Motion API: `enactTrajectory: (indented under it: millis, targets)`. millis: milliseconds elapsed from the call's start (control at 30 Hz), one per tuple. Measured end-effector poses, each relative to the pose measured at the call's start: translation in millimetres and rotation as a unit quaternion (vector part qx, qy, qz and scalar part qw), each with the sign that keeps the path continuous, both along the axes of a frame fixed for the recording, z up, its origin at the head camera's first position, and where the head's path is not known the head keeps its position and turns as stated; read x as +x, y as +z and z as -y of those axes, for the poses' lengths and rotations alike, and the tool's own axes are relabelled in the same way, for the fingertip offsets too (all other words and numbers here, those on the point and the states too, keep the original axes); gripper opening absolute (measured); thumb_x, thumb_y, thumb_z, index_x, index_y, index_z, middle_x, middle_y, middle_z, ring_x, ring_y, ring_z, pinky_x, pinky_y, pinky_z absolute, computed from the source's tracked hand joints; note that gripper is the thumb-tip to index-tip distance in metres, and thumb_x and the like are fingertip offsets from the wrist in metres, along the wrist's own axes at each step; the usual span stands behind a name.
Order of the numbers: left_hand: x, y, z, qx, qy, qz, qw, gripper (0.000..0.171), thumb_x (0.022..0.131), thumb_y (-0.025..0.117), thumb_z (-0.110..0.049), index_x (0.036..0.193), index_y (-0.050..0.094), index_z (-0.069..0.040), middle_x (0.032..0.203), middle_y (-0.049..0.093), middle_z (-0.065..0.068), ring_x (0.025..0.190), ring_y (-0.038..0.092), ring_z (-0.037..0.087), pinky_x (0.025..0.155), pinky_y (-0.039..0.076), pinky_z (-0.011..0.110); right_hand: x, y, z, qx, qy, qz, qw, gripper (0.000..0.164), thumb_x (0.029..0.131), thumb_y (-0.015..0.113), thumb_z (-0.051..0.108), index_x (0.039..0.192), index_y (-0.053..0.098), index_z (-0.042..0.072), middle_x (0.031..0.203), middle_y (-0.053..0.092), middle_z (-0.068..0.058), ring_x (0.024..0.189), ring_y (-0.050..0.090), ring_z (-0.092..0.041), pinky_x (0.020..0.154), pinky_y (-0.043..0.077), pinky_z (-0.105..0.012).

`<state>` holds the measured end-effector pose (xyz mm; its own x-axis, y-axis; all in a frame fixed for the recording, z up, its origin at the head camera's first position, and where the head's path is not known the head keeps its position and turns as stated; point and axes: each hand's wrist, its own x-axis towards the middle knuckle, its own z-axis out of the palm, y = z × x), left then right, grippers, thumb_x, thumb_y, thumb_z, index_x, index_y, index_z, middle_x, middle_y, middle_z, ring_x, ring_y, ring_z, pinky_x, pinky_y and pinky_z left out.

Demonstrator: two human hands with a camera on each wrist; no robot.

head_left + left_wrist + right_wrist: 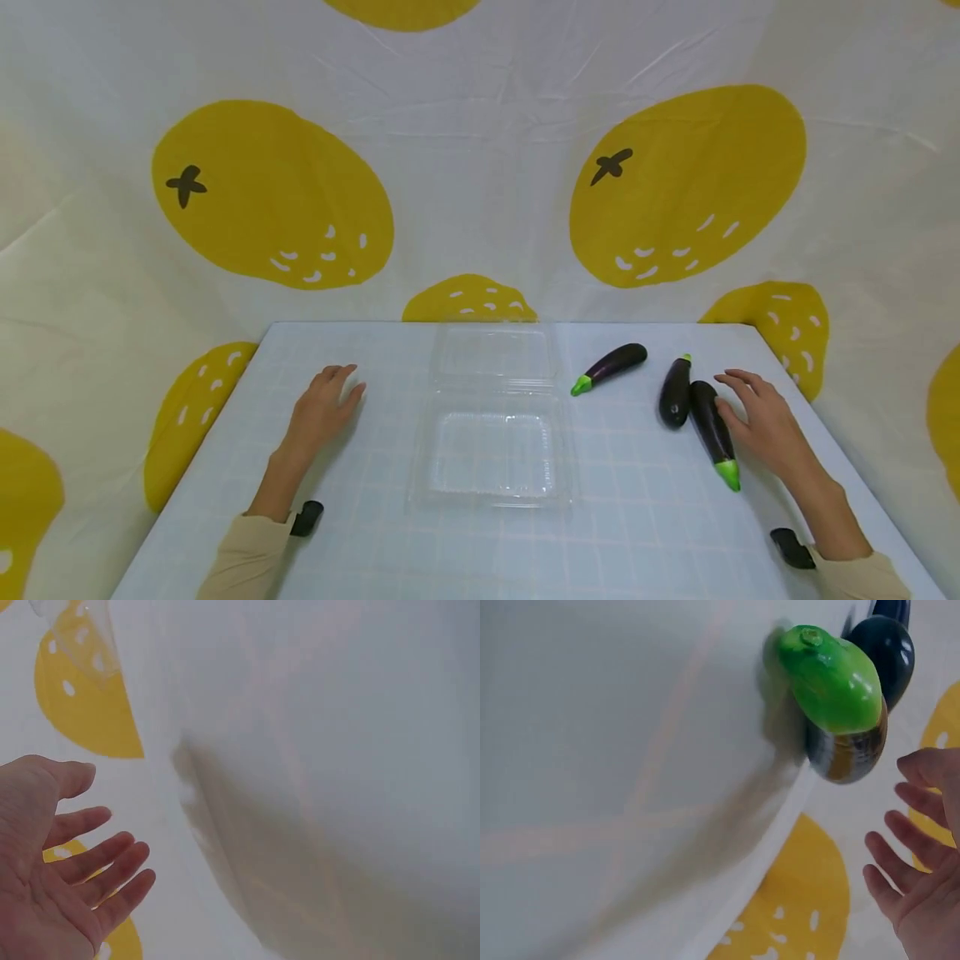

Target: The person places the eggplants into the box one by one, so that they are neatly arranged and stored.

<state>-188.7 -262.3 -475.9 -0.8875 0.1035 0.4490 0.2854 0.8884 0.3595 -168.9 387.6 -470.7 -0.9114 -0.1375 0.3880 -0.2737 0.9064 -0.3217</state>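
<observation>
My right hand (765,421) hovers over the table's right side with fingers relaxed and spread. Nearest to it is a dark purple eggplant (708,417) with a green cap; the thumb overlaps its edge in the head view, and I cannot tell whether they touch. In the right wrist view a gap shows between that hand and the eggplant's green cap (836,686). A second eggplant (674,398) lies close beside it, and a third eggplant (615,363) slants farther left. My left hand (321,410) holds nothing, its fingers loosely bent, left of a clear plastic clamshell container (491,500).
The container's lid (495,354) is folded back toward the table's far edge. Pale, faintly checked cloth covers the table (360,550). Behind it hangs a white curtain (480,192) with large yellow fruit prints. A black wrist device (307,518) sits at the left cuff.
</observation>
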Motion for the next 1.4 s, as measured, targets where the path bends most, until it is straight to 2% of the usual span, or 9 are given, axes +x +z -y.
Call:
enactTrajectory:
  millis: [133,300,467,700,800,1000,1400]
  targets:
    - [1.1,2.3,-9,0.017,0.004,0.018,0.9997,0.038,0.097,0.071,-0.012,0.129,0.064,0.007,0.122,0.062,0.030,0.113,0.061,0.047,0.089,0.054,0.062,-0.3,2.0,7,-0.012,-0.002,0.007,1.000,0.039,0.098,0.066,0.006,0.134,0.056,-0.006,0.139,0.047,-0.032,0.124,0.042,-0.053,0.102,0.035,-0.074]
    - [2.2,3.9,-22,0.036,0.008,0.048,0.9982,0.038,0.100,0.068,-0.016,0.131,0.063,0.005,0.125,0.062,0.027,0.114,0.062,0.044,0.093,0.053,0.060,-0.6,3.0,15,-0.034,0.015,-0.002,0.999,0.039,0.098,0.067,0.005,0.134,0.057,-0.006,0.138,0.048,-0.032,0.123,0.043,-0.052,0.100,0.036,-0.073]
    - [3.5,3.4,-33,0.055,-0.001,0.059,0.9968,0.039,0.100,0.068,-0.017,0.133,0.063,0.005,0.127,0.062,0.024,0.107,0.066,0.038,0.089,0.055,0.056,-1.2,4.1,25,-0.056,0.031,-0.007,0.998,0.039,0.097,0.068,0.004,0.134,0.057,-0.006,0.137,0.049,-0.031,0.123,0.045,-0.051,0.098,0.039,-0.072]
    - [4.5,4.4,-47,0.095,-0.005,0.106,0.9899,0.040,0.102,0.065,-0.022,0.136,0.062,0.001,0.129,0.062,0.021,0.103,0.067,0.034,0.086,0.057,0.053,-3.7,6.5,36,-0.082,0.052,-0.013,0.995,0.040,0.098,0.068,0.006,0.134,0.057,-0.005,0.137,0.050,-0.030,0.125,0.046,-0.051,0.098,0.038,-0.071]
    - [4.9,4.5,-53,0.118,-0.016,0.109,0.9869,0.040,0.102,0.066,-0.021,0.135,0.063,0.001,0.128,0.062,0.022,0.099,0.068,0.032,0.084,0.058,0.051,-6.2,6.2,41,-0.096,0.064,-0.017,0.993,0.039,0.099,0.067,0.007,0.134,0.058,-0.004,0.137,0.050,-0.031,0.124,0.046,-0.052,0.099,0.037,-0.071]
    - [4.5,4.3,-67,0.165,-0.036,0.092,0.9813,0.038,0.101,0.069,-0.018,0.132,0.064,0.003,0.125,0.064,0.022,0.094,0.069,0.029,0.079,0.060,0.046,-10.9,5.5,51,-0.106,0.067,-0.017,0.992,0.038,0.100,0.066,0.009,0.134,0.058,-0.005,0.138,0.050,-0.031,0.125,0.046,-0.052,0.102,0.036,-0.071]
    - [8.9,2.6,-86,0.206,-0.054,0.105,0.9714,0.037,0.102,0.067,-0.020,0.132,0.065,0.001,0.127,0.066,0.017,0.095,0.068,0.026,0.078,0.060,0.040,-19.2,9.4,76,-0.122,0.062,0.005,0.991,0.037,0.101,0.063,0.008,0.136,0.057,-0.004,0.137,0.051,-0.028,0.127,0.046,-0.048,0.102,0.037,-0.072]
